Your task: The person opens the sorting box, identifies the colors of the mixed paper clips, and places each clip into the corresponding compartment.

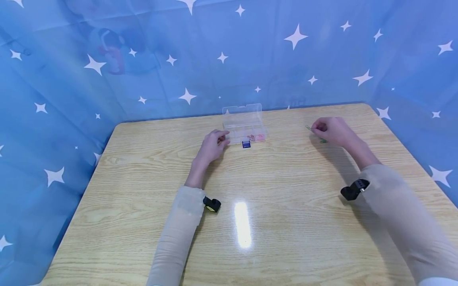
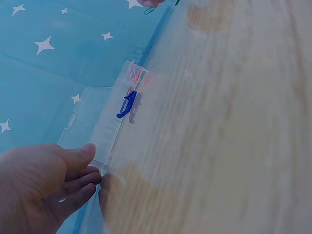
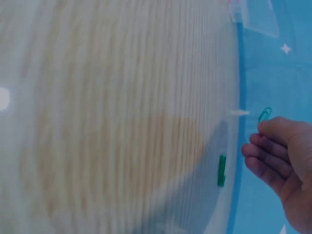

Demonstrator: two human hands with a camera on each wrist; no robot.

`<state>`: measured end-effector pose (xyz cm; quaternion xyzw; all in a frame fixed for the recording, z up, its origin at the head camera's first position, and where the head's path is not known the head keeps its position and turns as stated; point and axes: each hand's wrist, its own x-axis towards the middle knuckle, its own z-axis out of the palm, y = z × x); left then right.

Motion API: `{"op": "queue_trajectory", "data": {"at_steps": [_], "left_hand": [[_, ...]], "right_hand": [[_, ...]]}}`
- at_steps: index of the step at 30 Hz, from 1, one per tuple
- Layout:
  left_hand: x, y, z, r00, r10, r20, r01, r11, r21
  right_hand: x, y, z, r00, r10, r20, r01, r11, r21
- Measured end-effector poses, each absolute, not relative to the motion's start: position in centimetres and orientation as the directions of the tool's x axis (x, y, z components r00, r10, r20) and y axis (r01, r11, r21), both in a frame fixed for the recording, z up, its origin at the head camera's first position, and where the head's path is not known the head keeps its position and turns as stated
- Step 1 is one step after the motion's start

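A clear plastic box (image 1: 245, 126) with its lid tipped back stands at the far middle of the wooden table (image 1: 143, 190). It has a blue latch (image 1: 246, 144) in front and pink and red paper clips (image 1: 257, 137) inside. My left hand (image 1: 222, 141) rests at the box's left front corner, its nearly straight fingertips (image 2: 92, 179) touching the box (image 2: 105, 126) wall. My right hand (image 1: 315, 128) is off to the right and pinches a green paper clip (image 1: 308, 128) just above the table. In the right wrist view that green clip (image 3: 264, 114) sticks out from the fingertips (image 3: 263, 129).
A second green paper clip (image 1: 323, 140) lies on the table under my right hand; it also shows in the right wrist view as a green clip (image 3: 221, 170). Blue star-patterned cloth (image 1: 71, 79) walls in the table's back and sides. A glare spot (image 1: 242, 224) lies near the front.
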<state>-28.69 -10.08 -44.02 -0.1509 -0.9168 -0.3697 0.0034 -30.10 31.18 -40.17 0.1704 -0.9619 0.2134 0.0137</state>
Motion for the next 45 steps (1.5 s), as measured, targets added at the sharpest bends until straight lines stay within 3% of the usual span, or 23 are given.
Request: {"op": "queue_trajectory", "data": {"at_steps": [18,45], "left_hand": [[-28.8,-10.1,-44.1,-0.952,0.279,0.124,0.286,0.675,0.68],[-29.0,-10.2,-44.4,-0.949,0.283,0.137,0.299,0.678,0.672]], "right_hand": [[-31.4,25.5,-41.0,-0.917,-0.392,0.075,-0.378,0.792,-0.479],[-33.4,18.7,-39.9,-0.889,-0.453,0.063,-0.43,0.78,-0.455]]}}
